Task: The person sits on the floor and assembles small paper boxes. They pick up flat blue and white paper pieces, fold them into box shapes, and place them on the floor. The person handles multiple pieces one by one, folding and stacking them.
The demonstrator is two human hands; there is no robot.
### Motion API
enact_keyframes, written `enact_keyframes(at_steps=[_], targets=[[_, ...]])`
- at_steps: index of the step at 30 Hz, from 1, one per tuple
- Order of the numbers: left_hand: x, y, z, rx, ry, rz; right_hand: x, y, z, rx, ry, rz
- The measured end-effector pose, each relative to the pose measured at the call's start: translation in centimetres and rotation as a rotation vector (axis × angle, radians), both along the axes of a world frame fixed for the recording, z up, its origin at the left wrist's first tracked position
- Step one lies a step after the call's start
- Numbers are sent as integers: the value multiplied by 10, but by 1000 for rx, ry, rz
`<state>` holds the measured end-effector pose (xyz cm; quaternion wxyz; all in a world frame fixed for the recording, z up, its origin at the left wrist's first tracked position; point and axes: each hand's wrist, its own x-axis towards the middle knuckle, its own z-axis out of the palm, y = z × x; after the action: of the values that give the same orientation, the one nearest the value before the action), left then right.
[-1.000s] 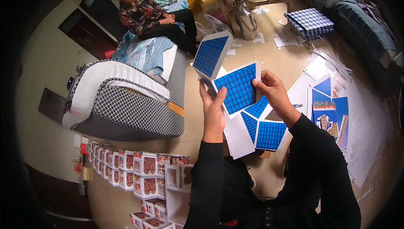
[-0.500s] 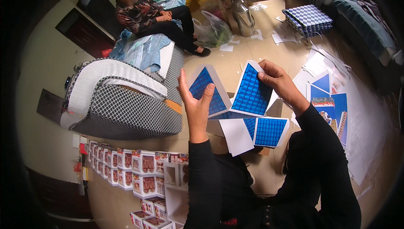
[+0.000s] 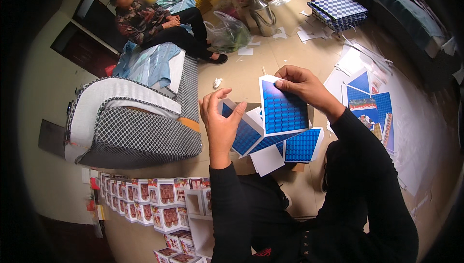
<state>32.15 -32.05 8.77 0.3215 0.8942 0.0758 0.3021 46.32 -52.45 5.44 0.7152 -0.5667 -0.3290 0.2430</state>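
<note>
Between my hands is a folded card roof piece [image 3: 286, 109], printed with blue tiles and edged in white. Its panels meet along creases, and the right one faces up toward me. Thumb and fingers of my right hand [image 3: 307, 88] pinch that panel's top corner. My left hand [image 3: 220, 127] has the left panel by its outer edge, the thumb bent over the top and the fingers raised behind. Below the piece lie more blue tile-printed cards [image 3: 303, 147] and a white sheet [image 3: 267, 160], partly covered by it.
Rows of stacked printed card houses [image 3: 167, 191] stand at lower left. A patterned sofa [image 3: 145, 140] is at left, with a person [image 3: 147, 24] seated beyond. Printed cut-outs [image 3: 372, 101] lie on white sheeting at right. A metal flask [image 3: 262, 14] and checked bag [image 3: 337, 11] stand farther off.
The right panel has turned flatter toward me, while the left panel and my left hand have dropped and tilted. My left fingers have curled in. The whole view has shifted slightly.
</note>
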Motion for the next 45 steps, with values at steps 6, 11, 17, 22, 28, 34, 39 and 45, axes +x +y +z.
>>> enact_keyframes(at_steps=[6, 11, 17, 22, 28, 34, 39, 45], targets=[[6, -14, -1, 127, 43, -100, -1, 1, -5, 2, -3, 18], [8, -20, -5, 16, 103, -230, -4, 6, -7, -5, -29, 31], [7, -24, -6, -170, 67, -135, -12, 9, -2, 95, -10, -71], [9, -17, -10, -577, -133, -44, -5, 11, -19, -12, 33, -27], [2, -3, -8, -58, 3, -75, 3, 8, -15, 37, 123, -135], [-3, -1, 3, 44, 73, -147, 22, -4, -28, -37, 108, -245], [-16, 10, 9, -615, 21, -226, 23, -4, -27, -5, 133, -324], [-16, 8, 5, -952, 78, -202, 29, -3, -35, -3, 40, -382]])
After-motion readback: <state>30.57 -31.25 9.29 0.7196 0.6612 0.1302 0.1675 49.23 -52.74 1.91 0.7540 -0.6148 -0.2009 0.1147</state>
